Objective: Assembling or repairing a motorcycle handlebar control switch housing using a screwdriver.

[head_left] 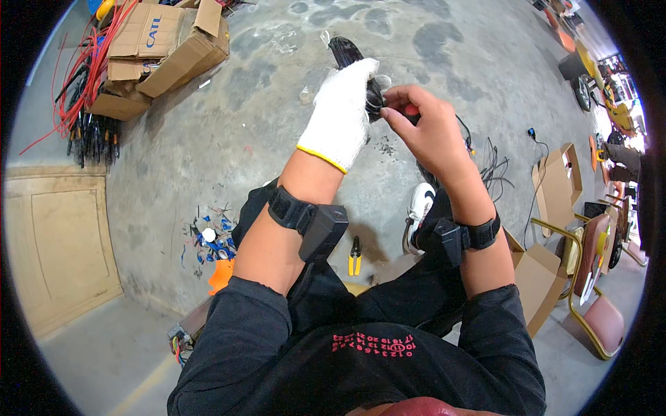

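A long black bundle, shiny and narrow with a pale loop at its far end, is held up over the floor. My left hand, in a white knit glove with a yellow cuff, is wrapped round its middle. At the bundle's near end, the bare thumb and fingers of my right hand are drawn together. A small red piece with something dark beside it shows within that hand; what the fingertips grip is too small to make out. Wire strippers with yellow handles lie on the floor between my legs.
Torn cardboard boxes, red wires and black cables stand at the far left. Blue and dark scraps lie near my left leg. Loose black cables, open cardboard and a chair are at the right.
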`<state>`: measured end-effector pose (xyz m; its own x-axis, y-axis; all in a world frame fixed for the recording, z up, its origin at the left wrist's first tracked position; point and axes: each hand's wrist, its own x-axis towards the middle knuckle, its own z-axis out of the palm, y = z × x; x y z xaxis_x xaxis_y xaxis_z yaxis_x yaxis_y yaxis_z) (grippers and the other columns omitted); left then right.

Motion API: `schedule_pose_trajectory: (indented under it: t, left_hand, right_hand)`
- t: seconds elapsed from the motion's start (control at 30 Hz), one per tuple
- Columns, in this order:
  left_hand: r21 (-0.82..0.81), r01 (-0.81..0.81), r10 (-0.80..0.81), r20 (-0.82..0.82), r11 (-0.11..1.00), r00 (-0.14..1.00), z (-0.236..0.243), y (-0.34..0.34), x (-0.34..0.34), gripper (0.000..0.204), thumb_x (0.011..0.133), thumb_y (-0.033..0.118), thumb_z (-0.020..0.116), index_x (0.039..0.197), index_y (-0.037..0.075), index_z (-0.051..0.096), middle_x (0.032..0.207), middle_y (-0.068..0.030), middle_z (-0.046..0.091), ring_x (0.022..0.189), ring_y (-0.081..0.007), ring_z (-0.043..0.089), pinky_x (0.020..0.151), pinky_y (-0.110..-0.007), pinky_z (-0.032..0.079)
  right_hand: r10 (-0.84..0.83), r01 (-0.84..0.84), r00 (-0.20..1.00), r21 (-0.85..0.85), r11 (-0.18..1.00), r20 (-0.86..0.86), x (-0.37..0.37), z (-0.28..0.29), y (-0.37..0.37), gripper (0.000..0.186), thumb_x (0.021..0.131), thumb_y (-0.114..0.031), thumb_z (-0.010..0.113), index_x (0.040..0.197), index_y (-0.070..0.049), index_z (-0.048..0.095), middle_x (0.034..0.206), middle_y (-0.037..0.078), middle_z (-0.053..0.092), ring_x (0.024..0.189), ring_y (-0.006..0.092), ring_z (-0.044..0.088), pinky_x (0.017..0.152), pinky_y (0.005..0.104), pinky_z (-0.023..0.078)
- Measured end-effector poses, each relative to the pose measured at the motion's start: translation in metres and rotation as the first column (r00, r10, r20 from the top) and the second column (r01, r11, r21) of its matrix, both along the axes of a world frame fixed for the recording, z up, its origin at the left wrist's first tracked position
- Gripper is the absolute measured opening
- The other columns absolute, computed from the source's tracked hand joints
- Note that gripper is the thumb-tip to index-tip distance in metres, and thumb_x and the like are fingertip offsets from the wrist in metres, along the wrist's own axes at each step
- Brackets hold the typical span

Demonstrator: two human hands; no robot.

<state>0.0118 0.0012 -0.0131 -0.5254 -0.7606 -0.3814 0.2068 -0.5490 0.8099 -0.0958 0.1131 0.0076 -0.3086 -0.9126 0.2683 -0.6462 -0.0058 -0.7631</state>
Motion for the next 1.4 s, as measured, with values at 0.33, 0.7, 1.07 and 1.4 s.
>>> schedule_pose_trajectory:
  t: [0.33,0.7,1.07,1.4]
  left_hand:
    - [-0.163,0.021,-0.024,-0.018,0.986,1.0,-0.002,0.006,0.0,0.029,0.086,0.033,0.069,0.095,0.007,0.062,0.076,-0.0047,0.062,0.062,-0.0148,0.058,0.053,-0.03,0.047]
    - [0.078,0.04,-0.035,-0.063,0.996,0.997,0.003,0.001,-0.003,0.024,0.089,0.026,0.065,0.099,0.004,0.059,0.086,-0.0093,0.066,0.066,-0.0187,0.063,0.057,-0.033,0.052]
    - [0.27,0.026,0.027,-0.19,0.962,0.981,0.008,-0.01,0.002,0.024,0.091,0.023,0.061,0.105,0.005,0.053,0.092,-0.0177,0.067,0.075,-0.0314,0.067,0.067,-0.043,0.057]
    - [0.339,-0.051,0.134,-0.228,0.939,0.964,0.033,-0.013,0.015,0.023,0.093,0.024,0.06,0.102,0.004,0.053,0.089,-0.0174,0.065,0.071,-0.03,0.065,0.064,-0.043,0.057]
  right_hand:
    - [-0.036,0.035,0.996,0.013,0.999,0.086,0.0,0.002,0.004,0.023,0.083,-0.01,0.069,0.103,-0.001,0.066,0.09,0.015,0.07,0.084,0.0233,0.069,0.079,0.0324,0.053]
    - [-0.068,0.066,0.982,0.012,0.998,0.175,-0.015,0.005,0.006,0.023,0.082,-0.014,0.069,0.101,-0.001,0.067,0.091,0.011,0.07,0.085,0.0191,0.066,0.08,0.0302,0.051]
    - [-0.324,0.241,0.848,0.239,0.941,0.419,-0.044,-0.026,0.006,0.024,0.081,-0.012,0.064,0.102,0.0,0.064,0.079,0.006,0.064,0.064,0.0125,0.062,0.054,0.0282,0.052]
    - [-0.339,0.135,0.829,0.43,0.893,0.444,-0.038,-0.142,0.012,0.017,0.082,-0.014,0.062,0.089,0.001,0.062,0.067,0.007,0.063,0.052,0.0162,0.061,0.05,0.0304,0.051]
